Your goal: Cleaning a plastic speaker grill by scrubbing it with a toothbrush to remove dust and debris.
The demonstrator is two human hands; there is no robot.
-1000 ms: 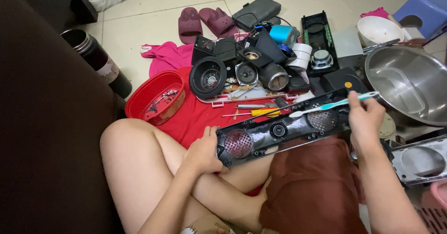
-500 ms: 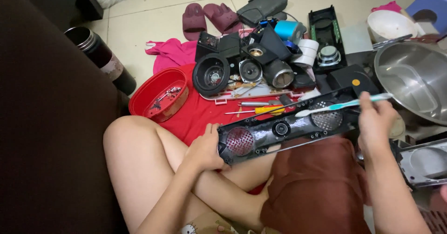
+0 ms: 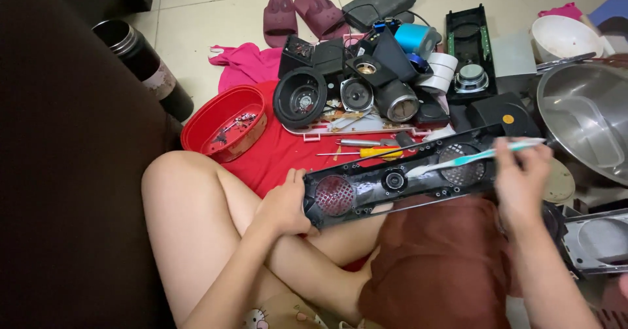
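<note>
Left hand (image 3: 284,206) grips the end of the long black plastic speaker front panel (image 3: 392,182) lying across the lap; right hand (image 3: 520,175) pinches a white-and-teal toothbrush (image 3: 474,157), bristles on the panel. Short, light strokes probably work best, with the panel braced.

Speaker teardown spread out on the floor, looking down from above

The long black plastic speaker front panel (image 3: 399,182) lies across the lap, left hand (image 3: 284,205) at its left end, right hand (image 3: 520,178) at its right end with a teal-and-white toothbrush (image 3: 474,157) lying over the panel. Behind it, the yellow-handled screwdriver (image 3: 366,152) sits on the red cloth (image 3: 275,155). The oval red plastic tub (image 3: 226,129) is to the left, the pile of loose black speaker drivers (image 3: 347,90) further back, and the big round steel bowl (image 3: 585,123) off to the right.
</note>
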